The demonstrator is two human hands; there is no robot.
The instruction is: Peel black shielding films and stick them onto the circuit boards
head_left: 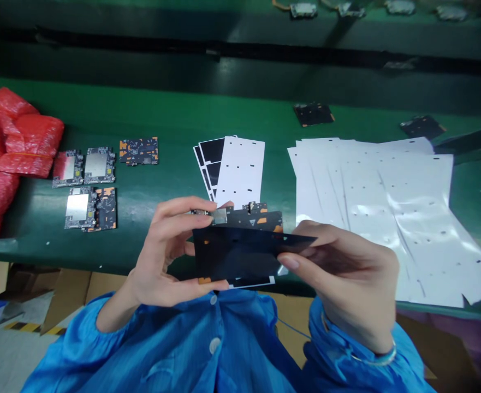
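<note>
At the near side of the tabletop [174, 158], a circuit board [253, 220] is held between the left hand [153, 265]'s thumb and fingers. Black film [236, 254], its right end pinched by the right hand [352, 273]'s fingers, appears only partly laid; on boards [100, 165] at left, none is seen.

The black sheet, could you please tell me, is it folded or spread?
Spread: the black sheet shows one broad face, the right hand pinching its right end.

We're not making out any readable text, tbh, just seeing a small pale triangle [252, 222] on the held circuit board [266, 219].
</note>
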